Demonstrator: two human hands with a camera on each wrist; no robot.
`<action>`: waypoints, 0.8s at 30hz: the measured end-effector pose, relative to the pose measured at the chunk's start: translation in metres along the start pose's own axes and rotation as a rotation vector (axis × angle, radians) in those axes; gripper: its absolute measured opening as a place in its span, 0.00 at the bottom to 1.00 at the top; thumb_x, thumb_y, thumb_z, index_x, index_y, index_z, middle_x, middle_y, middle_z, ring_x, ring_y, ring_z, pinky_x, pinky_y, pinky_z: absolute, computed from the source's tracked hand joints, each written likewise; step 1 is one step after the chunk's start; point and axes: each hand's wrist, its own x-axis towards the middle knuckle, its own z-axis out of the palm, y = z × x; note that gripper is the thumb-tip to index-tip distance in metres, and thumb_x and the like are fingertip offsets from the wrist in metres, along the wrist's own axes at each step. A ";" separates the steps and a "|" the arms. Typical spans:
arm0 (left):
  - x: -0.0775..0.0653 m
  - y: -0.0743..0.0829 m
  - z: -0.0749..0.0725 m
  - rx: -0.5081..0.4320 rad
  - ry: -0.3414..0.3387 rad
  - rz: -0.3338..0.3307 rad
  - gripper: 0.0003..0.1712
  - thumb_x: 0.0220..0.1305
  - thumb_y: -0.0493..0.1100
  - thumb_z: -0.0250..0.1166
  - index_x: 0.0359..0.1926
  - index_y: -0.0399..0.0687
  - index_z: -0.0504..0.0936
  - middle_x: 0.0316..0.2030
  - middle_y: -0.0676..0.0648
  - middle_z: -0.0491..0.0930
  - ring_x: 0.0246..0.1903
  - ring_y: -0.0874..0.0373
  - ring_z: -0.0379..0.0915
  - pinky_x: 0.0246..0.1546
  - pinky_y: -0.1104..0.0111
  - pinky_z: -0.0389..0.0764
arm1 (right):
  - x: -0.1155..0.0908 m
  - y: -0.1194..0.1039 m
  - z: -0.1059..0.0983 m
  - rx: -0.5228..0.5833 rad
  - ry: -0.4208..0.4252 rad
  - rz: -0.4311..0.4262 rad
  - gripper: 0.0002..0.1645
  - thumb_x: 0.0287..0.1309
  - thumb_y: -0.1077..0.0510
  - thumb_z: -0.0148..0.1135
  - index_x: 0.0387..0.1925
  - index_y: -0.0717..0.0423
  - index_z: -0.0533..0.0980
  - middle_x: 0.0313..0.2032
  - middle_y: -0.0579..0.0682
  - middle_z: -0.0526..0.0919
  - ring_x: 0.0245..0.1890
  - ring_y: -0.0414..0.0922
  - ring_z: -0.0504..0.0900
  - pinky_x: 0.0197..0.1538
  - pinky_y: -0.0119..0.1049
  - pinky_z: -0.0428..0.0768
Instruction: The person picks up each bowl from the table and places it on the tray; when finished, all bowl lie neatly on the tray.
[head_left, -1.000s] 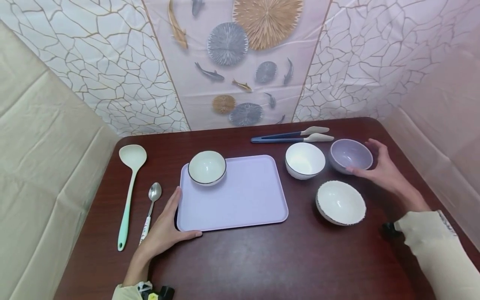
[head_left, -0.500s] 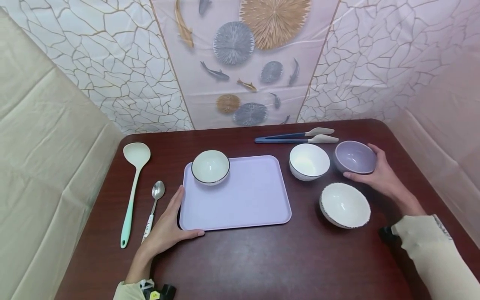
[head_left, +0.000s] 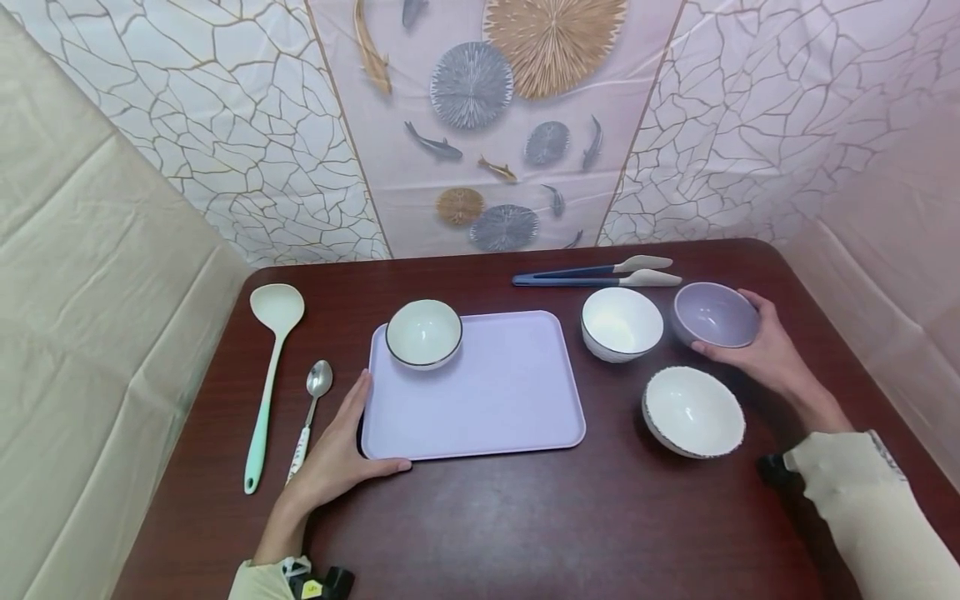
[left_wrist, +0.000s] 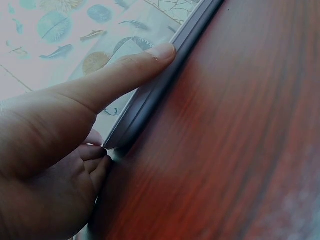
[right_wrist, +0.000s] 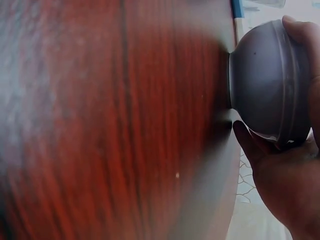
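At the back right, my right hand (head_left: 772, 358) grips a purple bowl (head_left: 716, 315), thumb on its near side and fingers on its far right side. The right wrist view shows the same bowl (right_wrist: 262, 82) upright, its base at the tabletop. My left hand (head_left: 333, 462) holds the near left corner of a lilac tray (head_left: 495, 400); the thumb lies along the front edge and the fingers along the left edge. In the left wrist view the thumb (left_wrist: 135, 67) touches the tray's rim. On the tray's far left corner stands a white bowl with a dark rim (head_left: 423, 333).
Left of the tray lie a ladle (head_left: 266, 392) with a mint handle and a metal spoon (head_left: 318, 379). A white bowl (head_left: 621, 323) and a rough-rimmed white bowl (head_left: 692, 411) stand right of it. Blue-handled tongs (head_left: 592, 275) lie behind, near the back edge.
My right hand has closed around the purple bowl, its fingers now against the side. The left hand stays at the tray corner. The head view has shifted slightly.
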 end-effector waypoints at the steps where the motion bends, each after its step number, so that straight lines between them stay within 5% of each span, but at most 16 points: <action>1: 0.000 0.000 0.000 0.000 0.000 0.000 0.79 0.36 0.68 0.79 0.78 0.48 0.38 0.77 0.47 0.39 0.73 0.53 0.40 0.65 0.51 0.56 | 0.000 0.000 0.000 0.002 0.002 -0.001 0.69 0.47 0.48 0.79 0.76 0.60 0.41 0.66 0.70 0.57 0.59 0.64 0.64 0.52 0.39 0.66; 14: 0.000 0.002 -0.001 -0.014 -0.005 -0.010 0.79 0.36 0.67 0.80 0.78 0.48 0.38 0.77 0.46 0.38 0.73 0.53 0.39 0.65 0.50 0.56 | -0.002 -0.001 0.000 0.016 0.036 0.017 0.67 0.45 0.47 0.79 0.75 0.58 0.45 0.65 0.68 0.59 0.58 0.63 0.64 0.46 0.33 0.66; 24: 0.000 -0.001 -0.001 -0.014 -0.008 -0.026 0.79 0.36 0.67 0.80 0.78 0.51 0.37 0.77 0.48 0.37 0.73 0.53 0.39 0.66 0.50 0.56 | -0.001 -0.005 -0.001 -0.008 0.033 0.038 0.68 0.46 0.45 0.78 0.76 0.57 0.43 0.66 0.68 0.58 0.59 0.64 0.63 0.49 0.43 0.69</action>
